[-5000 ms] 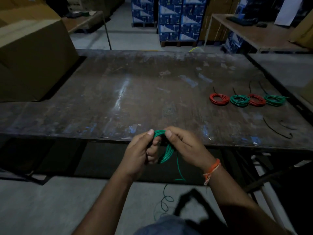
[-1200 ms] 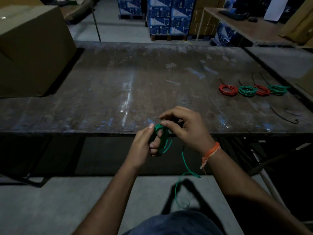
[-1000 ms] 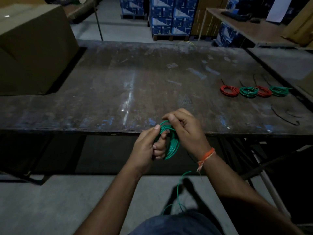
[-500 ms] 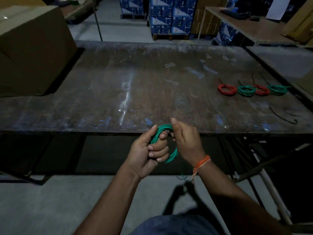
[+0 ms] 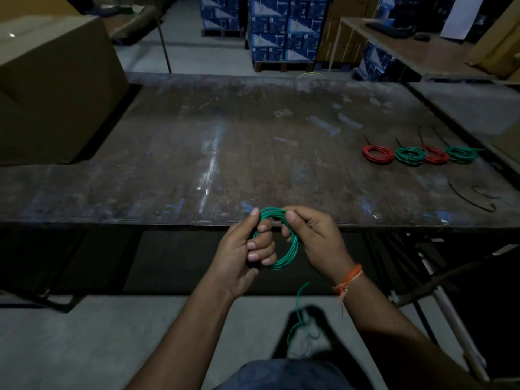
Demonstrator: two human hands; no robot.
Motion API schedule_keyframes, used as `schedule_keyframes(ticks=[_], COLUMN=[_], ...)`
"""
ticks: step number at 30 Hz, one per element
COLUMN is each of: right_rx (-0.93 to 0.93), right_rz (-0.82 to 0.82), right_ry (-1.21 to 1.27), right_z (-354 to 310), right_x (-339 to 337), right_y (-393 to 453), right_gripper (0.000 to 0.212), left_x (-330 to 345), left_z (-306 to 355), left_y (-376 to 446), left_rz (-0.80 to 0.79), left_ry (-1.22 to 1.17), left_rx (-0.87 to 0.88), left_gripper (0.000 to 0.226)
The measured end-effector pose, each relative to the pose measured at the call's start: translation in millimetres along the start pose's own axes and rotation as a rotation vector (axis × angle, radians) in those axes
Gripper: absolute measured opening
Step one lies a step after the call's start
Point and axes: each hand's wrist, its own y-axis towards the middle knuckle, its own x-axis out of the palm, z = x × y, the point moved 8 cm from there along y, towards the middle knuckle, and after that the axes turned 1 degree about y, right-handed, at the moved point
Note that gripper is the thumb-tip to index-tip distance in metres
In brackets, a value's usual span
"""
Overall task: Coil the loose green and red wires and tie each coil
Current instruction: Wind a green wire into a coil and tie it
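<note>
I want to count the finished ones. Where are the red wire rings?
Head view: two red coils lie far right on the table, in a row alternating with two green coils.

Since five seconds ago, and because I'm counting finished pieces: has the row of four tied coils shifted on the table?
No. The four coils lie in the same red, green, red, green row near the table's right edge, just beyond the loose black ties; only the camera moved.

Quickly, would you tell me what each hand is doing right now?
Left hand: closed, gripping the green wire coil.
Right hand: closed, pinching the same coil at its top.
</note>
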Motion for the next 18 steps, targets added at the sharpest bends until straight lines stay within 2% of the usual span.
schedule_keyframes(ticks=[4,7,10,13,16,18], right_rx=[0.227,0.308,0.33,0.31,0.286,0.247], right_rz=[-0.008,-0.066,-0.076,-0.102,-0.116,-0.122], right_ry=[0.505,0.642,0.567,0.382,0.161,0.03], right_z=[24.2,37.0,40.4,40.8,48.1,52.4], right_x=[10.2,20.6,20.3,13.1,-0.9,-11.2], right_y=[-1.0,-1.7,-2.9,-6.9,-11.9,-17.0], right_gripper=[0.04,0.045,0.052,0.038,0.016,0.016], left_x=[4.9,6.2,-0.7,-14.5,-32.4,-42.7], left_z=[-2.1,-0.1,10.1,25.1,37.5,45.2], left_y=[1.1,1.0,1.3,3.2,4.3,3.5], left_rz=[-0.061,-0.086,-0.042,0.031,0.103,0.146], left_ry=[-0.104,-0.223,-0.307,-0.331,-0.347,-0.356], left_rx=[-0.055,-0.068,-0.029,0.033,0.108,0.156], left_gripper=[0.038,0.039,0.034,0.03,0.036,0.038])
